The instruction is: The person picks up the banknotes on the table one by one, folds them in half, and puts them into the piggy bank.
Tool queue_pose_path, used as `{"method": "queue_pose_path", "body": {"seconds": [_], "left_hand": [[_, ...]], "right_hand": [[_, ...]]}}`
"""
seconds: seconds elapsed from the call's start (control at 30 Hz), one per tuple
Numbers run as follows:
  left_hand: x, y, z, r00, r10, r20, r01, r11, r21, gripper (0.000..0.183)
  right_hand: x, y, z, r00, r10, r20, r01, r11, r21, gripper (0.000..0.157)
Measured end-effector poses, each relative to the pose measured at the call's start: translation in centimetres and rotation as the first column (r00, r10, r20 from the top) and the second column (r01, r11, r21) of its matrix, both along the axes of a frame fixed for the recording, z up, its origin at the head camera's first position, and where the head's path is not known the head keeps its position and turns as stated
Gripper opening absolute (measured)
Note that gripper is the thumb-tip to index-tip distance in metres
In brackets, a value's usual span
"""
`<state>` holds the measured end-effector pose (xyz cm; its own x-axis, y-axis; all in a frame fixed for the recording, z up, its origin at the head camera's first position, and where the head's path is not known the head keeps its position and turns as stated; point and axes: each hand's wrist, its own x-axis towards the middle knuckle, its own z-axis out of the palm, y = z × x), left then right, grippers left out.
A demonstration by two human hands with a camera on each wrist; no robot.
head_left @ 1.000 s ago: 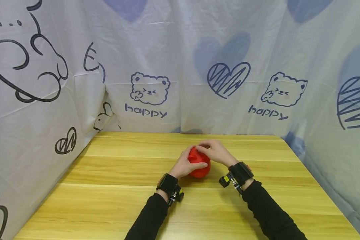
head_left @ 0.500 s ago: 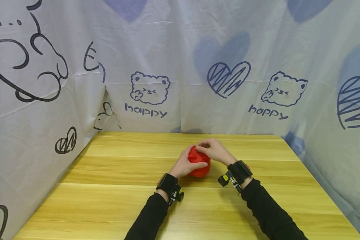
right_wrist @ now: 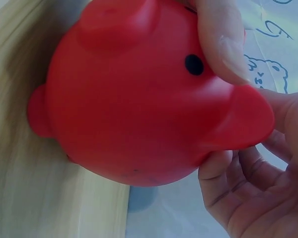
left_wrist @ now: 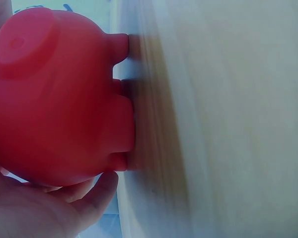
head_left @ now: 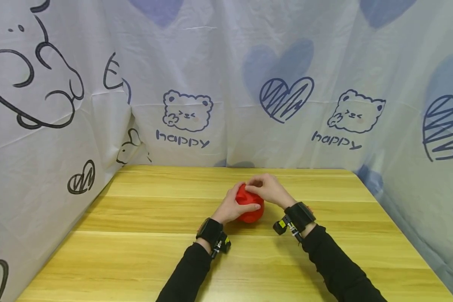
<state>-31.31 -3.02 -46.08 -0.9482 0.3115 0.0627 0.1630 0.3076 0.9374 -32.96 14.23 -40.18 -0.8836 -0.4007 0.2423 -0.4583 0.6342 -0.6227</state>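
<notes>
A red piggy bank (head_left: 253, 216) with a round body stands on its short legs on the wooden table. My left hand (head_left: 227, 208) grips it from the left, thumb lying across the front and fingers curled along the side. The left wrist view shows its snout (left_wrist: 20, 42) and the left fingers (left_wrist: 97, 198) low on the body, near a foot. My right hand (head_left: 272, 191) is at its top, thumb and forefinger brought together; I cannot tell whether they pinch anything. In the right wrist view, right fingers (right_wrist: 216, 168) sit close behind the ear (right_wrist: 248, 119).
The wooden table (head_left: 143, 251) extends around both forearms. White curtains (head_left: 234, 138) printed with hearts and bears hang at the back and both sides. Each wrist wears a black strap with a small camera (head_left: 279, 227).
My right wrist has shifted slightly left. A small dark spot by the right fingertips no longer shows. The left hand keeps its grip and the piggy bank stays in place.
</notes>
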Motion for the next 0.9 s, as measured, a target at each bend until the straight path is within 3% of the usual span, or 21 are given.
{"method": "queue_pose_path", "body": {"seconds": [0.53, 0.9], "left_hand": [[0.08, -0.01, 0.12, 1.000, -0.002, 0.008, 0.002, 1.000, -0.006, 0.095], [0.01, -0.03, 0.05, 1.000, 0.001, -0.002, -0.001, 1.000, -0.001, 0.096]], "right_hand": [[-0.31, -0.12, -0.50, 1.000, -0.014, -0.027, 0.013, 1.000, -0.020, 0.008], [-0.10, 0.39, -0.37, 0.999, 0.026, -0.038, -0.027, 1.000, -0.016, 0.014]]}}
